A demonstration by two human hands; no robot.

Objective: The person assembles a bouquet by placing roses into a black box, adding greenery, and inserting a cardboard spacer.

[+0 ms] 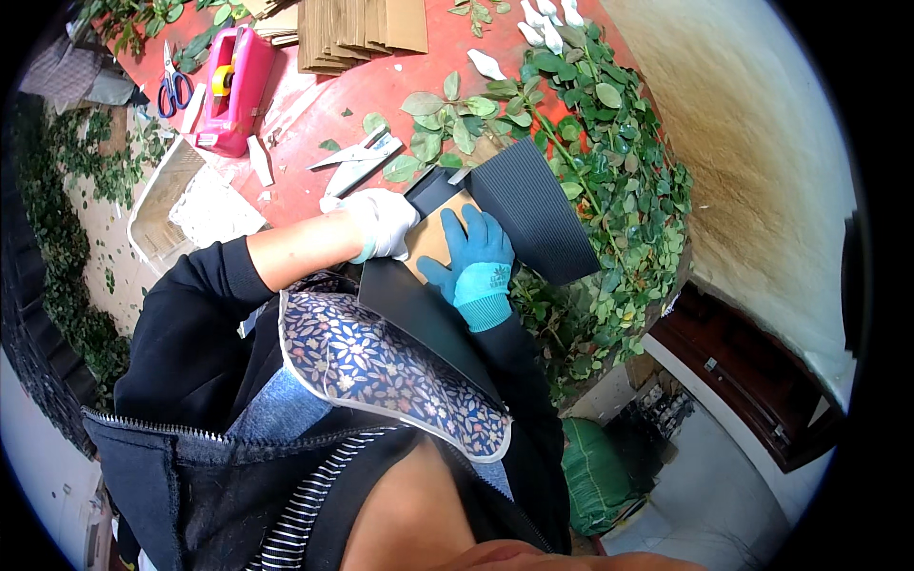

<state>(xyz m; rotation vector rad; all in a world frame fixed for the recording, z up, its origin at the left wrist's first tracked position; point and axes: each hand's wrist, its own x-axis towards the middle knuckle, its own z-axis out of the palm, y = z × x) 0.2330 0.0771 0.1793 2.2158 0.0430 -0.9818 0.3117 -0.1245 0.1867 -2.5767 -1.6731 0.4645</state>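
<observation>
A brown cardboard piece (430,238) lies against a black sheet (409,300) in front of my body. My right hand (476,257), in a blue coated glove, rests on the cardboard with its fingers spread flat. At the cardboard's left edge is my left hand (381,221), in a white glove, its fingers curled and partly hidden; what they pinch cannot be made out. A black ribbed panel (533,211) slants out beyond my right hand. Just past my left hand, white-handled scissors (360,164) lie with their blades apart.
On the red table (314,119) stand a pink tape dispenser (238,90) and stacked brown cardboard (357,33). Dark-handled scissors (174,88) lie at the far left. A pale basket (157,205) sits beside my left arm. Leafy stems (609,162) with white-wrapped heads (547,24) cover the right side, near a wall (752,143).
</observation>
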